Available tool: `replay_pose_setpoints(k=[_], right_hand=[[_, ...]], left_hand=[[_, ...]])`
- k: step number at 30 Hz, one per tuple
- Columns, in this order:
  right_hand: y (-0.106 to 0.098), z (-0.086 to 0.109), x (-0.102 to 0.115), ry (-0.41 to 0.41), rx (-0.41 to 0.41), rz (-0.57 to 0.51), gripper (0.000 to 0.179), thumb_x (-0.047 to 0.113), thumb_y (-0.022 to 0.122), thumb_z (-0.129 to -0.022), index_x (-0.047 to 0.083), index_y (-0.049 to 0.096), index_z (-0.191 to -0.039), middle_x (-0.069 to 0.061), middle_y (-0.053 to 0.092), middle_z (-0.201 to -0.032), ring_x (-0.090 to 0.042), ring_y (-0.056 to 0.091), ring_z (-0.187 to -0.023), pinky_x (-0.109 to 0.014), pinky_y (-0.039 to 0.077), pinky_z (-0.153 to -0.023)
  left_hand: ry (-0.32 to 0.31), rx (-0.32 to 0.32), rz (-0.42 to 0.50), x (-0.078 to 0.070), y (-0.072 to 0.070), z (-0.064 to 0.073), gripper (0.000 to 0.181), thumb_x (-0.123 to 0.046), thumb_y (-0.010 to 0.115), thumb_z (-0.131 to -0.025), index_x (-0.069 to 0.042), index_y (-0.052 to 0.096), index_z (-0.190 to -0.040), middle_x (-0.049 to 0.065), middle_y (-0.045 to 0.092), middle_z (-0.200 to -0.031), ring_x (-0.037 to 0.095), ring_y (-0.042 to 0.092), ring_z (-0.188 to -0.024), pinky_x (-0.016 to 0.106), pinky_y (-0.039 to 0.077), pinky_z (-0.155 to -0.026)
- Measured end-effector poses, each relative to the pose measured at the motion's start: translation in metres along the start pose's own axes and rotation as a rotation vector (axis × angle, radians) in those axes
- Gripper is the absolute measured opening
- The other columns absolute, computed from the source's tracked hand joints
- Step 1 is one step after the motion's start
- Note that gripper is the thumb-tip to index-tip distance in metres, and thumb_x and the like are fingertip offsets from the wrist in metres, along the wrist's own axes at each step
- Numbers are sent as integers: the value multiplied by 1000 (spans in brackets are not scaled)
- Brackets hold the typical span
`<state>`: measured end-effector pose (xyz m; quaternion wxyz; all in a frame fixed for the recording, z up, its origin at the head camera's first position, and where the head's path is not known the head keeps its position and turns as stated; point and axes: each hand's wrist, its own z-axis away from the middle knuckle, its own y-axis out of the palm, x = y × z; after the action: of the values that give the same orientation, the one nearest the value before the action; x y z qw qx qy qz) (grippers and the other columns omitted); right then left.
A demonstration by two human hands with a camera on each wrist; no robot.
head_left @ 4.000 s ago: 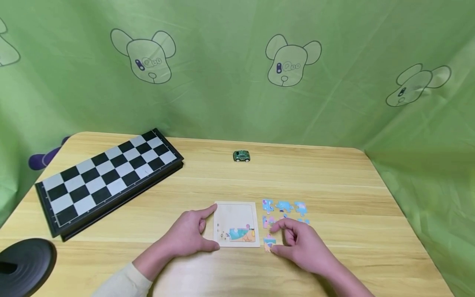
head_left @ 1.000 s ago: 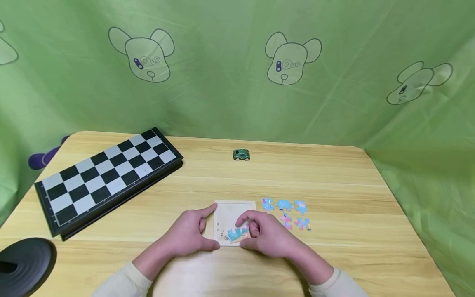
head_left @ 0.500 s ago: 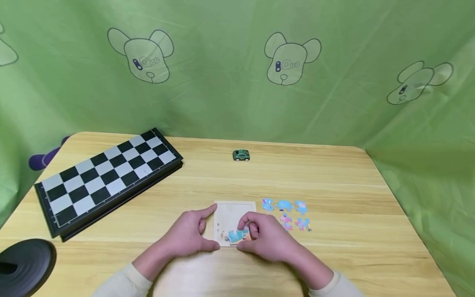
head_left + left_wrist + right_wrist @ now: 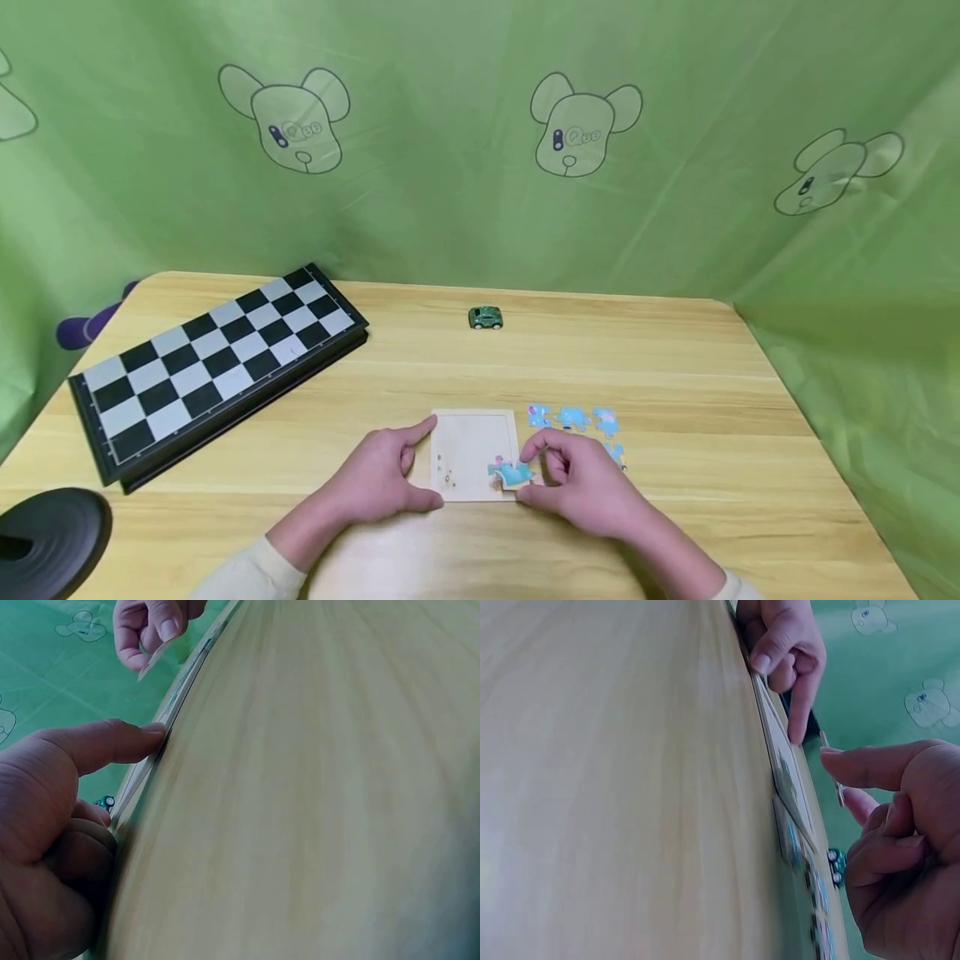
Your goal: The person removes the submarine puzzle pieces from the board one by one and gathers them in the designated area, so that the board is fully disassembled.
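In the head view my left hand [image 4: 382, 475] holds a square pale puzzle tray [image 4: 467, 433] at its left side, index fingertip at the upper corner and thumb at the lower one. My right hand [image 4: 585, 479] pinches a teal jigsaw piece [image 4: 514, 476] between thumb and index finger, over the tray's lower right. In the right wrist view this thin piece [image 4: 832, 771] is lifted clear of the tray [image 4: 786, 754]. Other printed pieces in the tray's lower right corner are partly hidden beneath it. Loose blue jigsaw pieces [image 4: 573, 418] lie right of the tray; my right hand covers some.
A folded black-and-white chessboard [image 4: 217, 367] lies at the left of the wooden table [image 4: 637, 358]. Behind the tray stands a small green toy car [image 4: 486, 317]. A black round object [image 4: 56, 542] is at the front left; a green curtain [image 4: 450, 183] hangs behind.
Over the last half second my right hand has moved right, carrying the teal jigsaw piece from the tray's lower middle toward its right rim. The left hand keeps its place.
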<state>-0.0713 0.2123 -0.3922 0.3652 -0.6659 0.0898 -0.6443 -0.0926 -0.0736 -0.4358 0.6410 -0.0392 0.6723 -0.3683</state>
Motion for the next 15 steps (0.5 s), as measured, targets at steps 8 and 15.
replay_pose_setpoints(k=[8, 15], right_hand=[[-15, 13, -15, 19, -26, -11, 32, 19, 88, -76, 12, 67, -101, 9, 33, -59, -4, 32, -53, -29, 45, -70], [-24, 24, -28, 10, -49, 24, 31, 21, 88, -77, 14, 67, -100, 11, 33, -60, -3, 33, -53, -28, 45, -75]], left_hand=[[4, -6, 0, 1, 0, 1, 103, -25, 94, -63, 4, 43, -147, -10, 32, -50, 5, 26, -44, 27, 33, -44], [2, -2, -6, 0, 0, 0, 103, -26, 93, -63, 4, 42, -148, -11, 30, -50, 4, 25, -44, 26, 31, -44]])
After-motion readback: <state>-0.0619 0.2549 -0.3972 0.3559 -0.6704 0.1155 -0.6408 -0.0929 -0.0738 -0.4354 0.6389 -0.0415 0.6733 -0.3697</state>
